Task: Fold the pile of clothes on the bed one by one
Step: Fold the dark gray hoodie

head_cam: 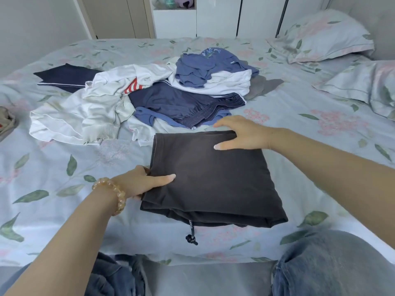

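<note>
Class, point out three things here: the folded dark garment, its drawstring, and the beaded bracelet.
folded dark garment (213,178), head view, top panel.
drawstring (191,239), head view, knotted end.
beaded bracelet (113,192), head view, beads on left wrist.

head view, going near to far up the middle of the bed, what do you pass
drawstring knot → folded dark garment → navy shorts → white garment → blue top → white cabinet
</note>
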Available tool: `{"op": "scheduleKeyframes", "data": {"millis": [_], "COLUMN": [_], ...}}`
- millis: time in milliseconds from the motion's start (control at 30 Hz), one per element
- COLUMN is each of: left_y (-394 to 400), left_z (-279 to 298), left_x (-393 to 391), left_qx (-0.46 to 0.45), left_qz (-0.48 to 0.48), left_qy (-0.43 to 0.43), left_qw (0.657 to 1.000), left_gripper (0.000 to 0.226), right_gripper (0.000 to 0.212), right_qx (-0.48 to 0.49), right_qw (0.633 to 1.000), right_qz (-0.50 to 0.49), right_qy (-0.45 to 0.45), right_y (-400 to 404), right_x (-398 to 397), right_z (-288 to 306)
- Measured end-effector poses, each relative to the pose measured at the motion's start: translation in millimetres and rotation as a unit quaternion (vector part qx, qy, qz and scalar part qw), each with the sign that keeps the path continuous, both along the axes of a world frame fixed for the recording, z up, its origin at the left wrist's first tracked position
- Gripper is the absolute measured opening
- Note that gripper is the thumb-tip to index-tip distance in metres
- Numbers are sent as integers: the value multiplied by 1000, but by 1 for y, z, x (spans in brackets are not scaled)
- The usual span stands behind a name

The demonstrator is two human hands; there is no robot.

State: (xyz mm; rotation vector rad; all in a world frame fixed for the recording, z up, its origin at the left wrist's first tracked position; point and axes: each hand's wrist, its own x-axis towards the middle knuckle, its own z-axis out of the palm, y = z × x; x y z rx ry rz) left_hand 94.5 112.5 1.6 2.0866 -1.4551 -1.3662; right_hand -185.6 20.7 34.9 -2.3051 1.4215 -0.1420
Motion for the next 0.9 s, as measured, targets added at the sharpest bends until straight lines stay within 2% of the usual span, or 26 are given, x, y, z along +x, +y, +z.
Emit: {"op": "scheduleKeyframes", "data": {"millis": [33, 100, 167, 233, 300, 333, 400, 467, 533, 633, 700, 767, 833, 900], "left_y": [1, 0, -2, -5, -13, -18, -31, -45, -53, -49, -33, -10, 11, 24], "left_z": [1, -1, -1, 4, 14, 17, 18, 8, -1, -5, -3, -4, -7, -10], "left_x": [1, 7, 11, 17, 29, 36, 50, 60, 61, 57, 62, 69, 70, 65], "left_qx": [-6, -14, -21, -42, -89, -121, -187, -241, -252, -213, -162, -95, -47, -24], "left_qz": [-1, 0, 3, -2, 2, 5, 31, 59, 51, 33, 80, 113, 128, 126], "left_qy": [5, 37, 83, 111, 110, 98, 58, 3, -67, -172, -224, -180, -43, 66], "left_qw": [1000, 999, 996, 993, 990, 988, 980, 969, 964, 961, 958, 973, 990, 990], "left_gripper": [57, 67, 77, 64, 49, 43, 35, 30, 31, 59, 78, 79, 76, 70], "right_gripper": [71, 78, 77, 76, 70, 64, 50, 43, 41, 39, 40, 42, 40, 40], "right_qx": [54, 155, 194, 214, 304, 354, 395, 379, 351, 313, 308, 334, 383, 416], "right_qw": [999, 987, 978, 974, 952, 935, 918, 920, 919, 914, 911, 901, 879, 865], "right_qz": [0, 0, -6, -19, -33, -30, -13, -36, -98, -146, -142, -140, -141, -147], "right_qy": [5, 36, 76, 76, 23, -7, -40, -86, -150, -215, -234, -239, -247, -239], "right_y": [-8, -21, -30, -32, -31, -27, -11, 4, 17, 30, 34, 39, 43, 50], "right_x": [4, 18, 32, 42, 46, 49, 56, 65, 70, 68, 65, 64, 65, 74], "right_z": [8, 15, 12, 9, 6, 5, 2, -8, -21, -30, -28, -22, -19, -16]}}
